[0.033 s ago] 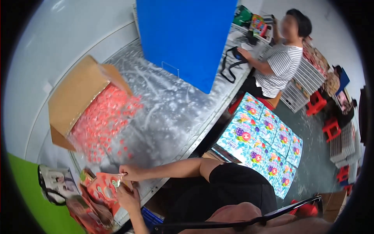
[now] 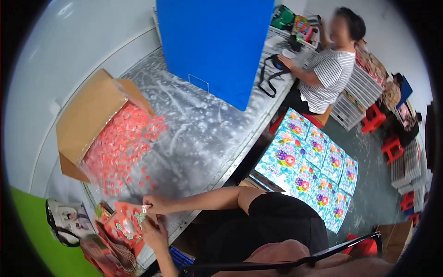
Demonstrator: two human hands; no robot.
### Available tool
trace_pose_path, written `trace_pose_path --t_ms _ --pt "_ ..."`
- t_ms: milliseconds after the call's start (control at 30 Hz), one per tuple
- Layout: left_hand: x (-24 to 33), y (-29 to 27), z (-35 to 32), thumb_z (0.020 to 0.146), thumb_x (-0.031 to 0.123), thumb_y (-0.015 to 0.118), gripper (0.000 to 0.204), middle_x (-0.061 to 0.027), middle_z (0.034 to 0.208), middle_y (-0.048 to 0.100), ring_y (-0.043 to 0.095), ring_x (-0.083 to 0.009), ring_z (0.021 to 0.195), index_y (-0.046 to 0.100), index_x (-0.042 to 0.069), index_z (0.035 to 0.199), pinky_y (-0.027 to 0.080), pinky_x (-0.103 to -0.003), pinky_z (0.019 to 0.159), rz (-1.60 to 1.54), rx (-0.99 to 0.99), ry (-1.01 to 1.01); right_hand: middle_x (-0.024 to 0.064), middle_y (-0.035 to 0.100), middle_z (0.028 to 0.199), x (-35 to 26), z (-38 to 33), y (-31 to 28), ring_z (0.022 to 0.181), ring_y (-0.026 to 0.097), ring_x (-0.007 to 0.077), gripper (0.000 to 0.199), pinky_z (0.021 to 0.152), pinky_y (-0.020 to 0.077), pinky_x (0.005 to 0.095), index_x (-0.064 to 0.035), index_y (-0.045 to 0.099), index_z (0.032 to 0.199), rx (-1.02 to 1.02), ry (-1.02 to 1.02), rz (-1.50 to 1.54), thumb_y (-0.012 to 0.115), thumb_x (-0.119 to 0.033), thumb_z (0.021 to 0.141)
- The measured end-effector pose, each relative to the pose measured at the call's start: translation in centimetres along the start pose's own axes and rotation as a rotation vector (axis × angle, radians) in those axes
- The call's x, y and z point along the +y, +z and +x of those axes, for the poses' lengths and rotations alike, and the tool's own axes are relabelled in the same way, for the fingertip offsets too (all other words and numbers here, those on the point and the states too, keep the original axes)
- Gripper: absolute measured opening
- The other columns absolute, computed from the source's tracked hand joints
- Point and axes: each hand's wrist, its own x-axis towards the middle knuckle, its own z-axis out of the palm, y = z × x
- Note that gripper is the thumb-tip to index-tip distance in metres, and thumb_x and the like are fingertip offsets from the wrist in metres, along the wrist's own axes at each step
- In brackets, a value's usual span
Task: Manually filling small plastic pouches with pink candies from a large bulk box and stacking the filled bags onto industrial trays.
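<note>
My left hand (image 2: pixel 156 236) holds a flat red-orange packet (image 2: pixel 123 226) with a cartoon print near the table's near-left corner. My right hand (image 2: pixel 154 203) reaches across to the packet's top edge and pinches a small pink piece there. More red packets (image 2: pixel 108 256) are stacked just below the held one. Many small pink pieces (image 2: pixel 122 145) in clear film spill from an open cardboard box (image 2: pixel 85 117) lying on its side a little beyond my hands.
The metal table (image 2: pixel 203 134) carries a tall blue panel (image 2: pixel 217 46) at the back. A white bag (image 2: pixel 67 219) lies at the left. Another person in a striped shirt (image 2: pixel 330 76) sits at the table's far end. Flowered boxes (image 2: pixel 309 164), red stools and crates stand on the floor.
</note>
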Motion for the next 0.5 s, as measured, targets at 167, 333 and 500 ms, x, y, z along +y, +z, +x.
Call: trace_pose_path --t_ms 167,333,500 --pt "0.9 2.3 0.8 0.087 0.008 0.064 0.012 -0.016 0.076 0.064 0.062 -0.0326 0.07 0.065 -0.002 0.092 0.048 -0.043 0.065 -0.205 -0.054 0.042 0.012 0.063 0.1 -2.4 -2.7 -5.0 0.084 0.063 0.0242 0.029 0.073 0.0501 0.0395 -0.0039 0.061 0.102 0.007 0.137 -0.026 0.072 -0.019 0.08" --pt "-1.6 3.3 1.8 0.086 -0.002 0.066 0.003 -0.0002 0.069 0.061 0.053 -0.003 0.063 0.066 0.001 0.085 0.041 -0.021 0.057 -0.896 -0.446 -0.431 0.0164 0.058 0.122 -4.5 -5.8 -6.7 0.111 0.06 0.0314 0.037 0.085 0.0478 0.0435 -0.0056 0.06 0.119 0.171 -0.728 -0.48 0.07 -0.022 0.087" --pt "-1.1 2.8 2.4 0.088 0.011 0.073 0.016 -0.0012 0.084 0.065 0.057 -0.0078 0.073 0.06 0.007 0.081 0.046 -0.022 0.067 -1.476 -0.341 -0.551 0.0129 0.058 0.124 -3.8 -7.5 -6.7 0.13 0.049 0.0321 0.044 0.101 0.0414 0.0481 -0.0059 0.06 0.122 -0.001 -0.737 -0.511 0.072 -0.026 0.085"
